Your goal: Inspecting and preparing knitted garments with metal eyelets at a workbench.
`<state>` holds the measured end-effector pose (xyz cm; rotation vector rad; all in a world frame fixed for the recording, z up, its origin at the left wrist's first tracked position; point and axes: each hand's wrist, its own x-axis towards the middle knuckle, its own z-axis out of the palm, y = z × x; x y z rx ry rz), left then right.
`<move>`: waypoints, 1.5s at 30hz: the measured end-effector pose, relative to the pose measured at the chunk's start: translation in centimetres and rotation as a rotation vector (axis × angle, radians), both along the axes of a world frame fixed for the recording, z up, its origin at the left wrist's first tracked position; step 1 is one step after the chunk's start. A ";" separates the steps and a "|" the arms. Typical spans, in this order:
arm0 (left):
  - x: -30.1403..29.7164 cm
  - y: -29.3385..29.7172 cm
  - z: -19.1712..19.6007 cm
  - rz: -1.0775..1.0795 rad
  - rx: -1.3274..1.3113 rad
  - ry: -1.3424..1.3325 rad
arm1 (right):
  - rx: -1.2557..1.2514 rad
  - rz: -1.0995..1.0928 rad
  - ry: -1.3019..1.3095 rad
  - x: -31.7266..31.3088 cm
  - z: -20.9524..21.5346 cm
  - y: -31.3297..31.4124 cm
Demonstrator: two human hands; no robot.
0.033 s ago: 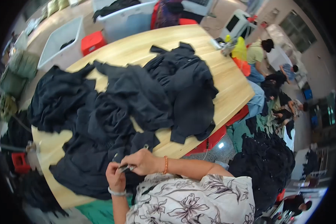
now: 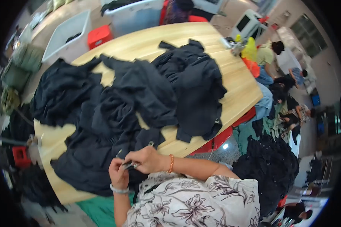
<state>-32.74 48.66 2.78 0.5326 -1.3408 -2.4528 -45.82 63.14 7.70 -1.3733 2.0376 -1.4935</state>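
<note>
And here are the two hands, right at the near edge of the table (image 2: 238,89), fingertips together. The left hand (image 2: 118,173) pinches one end of a small dark-and-silver metal piece (image 2: 129,165); the right hand (image 2: 146,159) grips it from the other side, fingers curled tight. So the piece sits between them, partly hidden, and its exact kind can't be told. Just beyond, and away to the left, spread the black garments (image 2: 147,89), heaped and overlapping across the wood; whether the fingers touch the nearest cloth, we can't tell. Three small pale rings show on that cloth, two close to the hands and one at the far right.

Over to the containers: three pale plastic tubs along the far side. The left tub (image 2: 66,45) has a small dark item inside, the middle tub (image 2: 134,19) has black cloth over its rim, and the third tub (image 2: 208,5) is cut off by the view.

Counting on: one bracelet per wrist, one yellow-and-orange bag (image 2: 250,53) by the right-hand corner, one big black heap (image 2: 267,170) right of the person, and at least four co-workers on that side.
</note>
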 end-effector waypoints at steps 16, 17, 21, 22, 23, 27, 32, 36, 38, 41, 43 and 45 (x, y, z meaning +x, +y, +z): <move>-0.2 0.1 1.8 -0.081 0.100 0.086 | 0.132 0.098 -0.412 0.1 0.8 0.1; -0.3 0.0 2.4 -0.080 0.102 0.086 | 0.122 0.078 -0.353 0.3 0.7 0.0; 0.0 -0.8 2.1 -0.147 0.159 -0.055 | 0.102 0.054 -0.252 1.2 0.4 -0.4; 0.3 -0.8 1.8 -0.139 0.037 -0.041 | 0.102 0.060 -0.253 1.3 0.4 -0.5; 0.5 -0.9 1.6 -0.130 -0.086 -0.028 | 0.152 0.076 -0.273 1.3 0.3 -0.5; 1.3 -1.1 1.8 -0.213 -0.011 -0.055 | 0.322 0.125 -0.524 0.6 0.3 0.0; 1.7 -0.3 1.9 -0.211 -0.015 -0.055 | 0.394 0.149 -0.653 0.0 0.3 0.1; 2.1 -0.3 1.4 -0.183 -0.019 -0.048 | 0.406 0.166 -0.823 -0.3 0.3 0.1; 2.4 -0.4 1.3 -0.176 -0.011 -0.045 | 0.312 0.161 -0.908 -0.1 -1.2 0.4; 2.4 -0.7 1.5 -0.161 0.027 -0.030 | 0.137 0.126 -0.796 0.5 -0.8 0.5; 2.3 -0.7 1.6 -0.134 0.061 -0.026 | 0.294 0.214 -0.496 0.0 1.2 0.6; 2.3 -0.7 1.7 -0.117 0.073 -0.028 | 0.240 0.197 -0.241 0.7 1.2 0.5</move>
